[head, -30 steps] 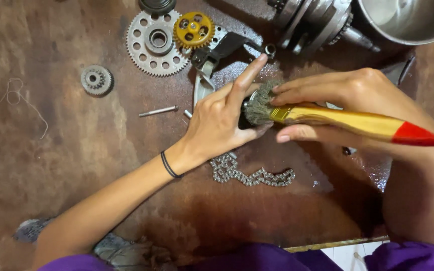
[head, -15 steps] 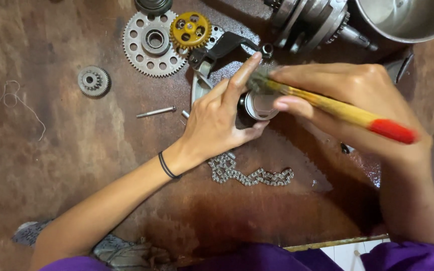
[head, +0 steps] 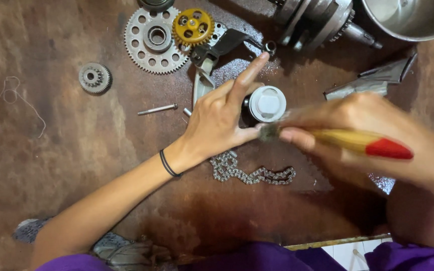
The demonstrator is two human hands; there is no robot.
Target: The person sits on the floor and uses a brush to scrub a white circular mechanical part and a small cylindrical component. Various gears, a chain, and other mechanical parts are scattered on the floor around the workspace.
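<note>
A grey piston [head: 267,103] stands near the middle of the brown, stained tabletop [head: 76,150], crown facing the camera, with a dark part under its left edge. The left hand [head: 222,118] grips it from the left: thumb pressed against its lower side, curled fingers behind it, and the forefinger stretched straight up and to the right, clear of the piston. The right hand [head: 377,140], blurred, is closed around a brush [head: 347,140] with a yellow handle and red end; the grey bristles lie just below the piston, at the tip of the left thumb, and whether they touch the piston cannot be told. A black band [head: 169,164] circles the left wrist. Below the hands a chain [head: 249,173] lies in a loose line on the tabletop. Above the left hand lie a black bracket [head: 222,44], a yellow gear [head: 193,27] overlapping a large grey sprocket [head: 151,42], and further left a small gear [head: 95,78]. A thin pin [head: 157,109] lies left of the hand. At the top right are a crankshaft [head: 317,17], the rim of a steel bowl [head: 408,25] and a crumpled foil piece [head: 372,80]. Purple sleeves [head: 257,258] fill the lower edge.
</note>
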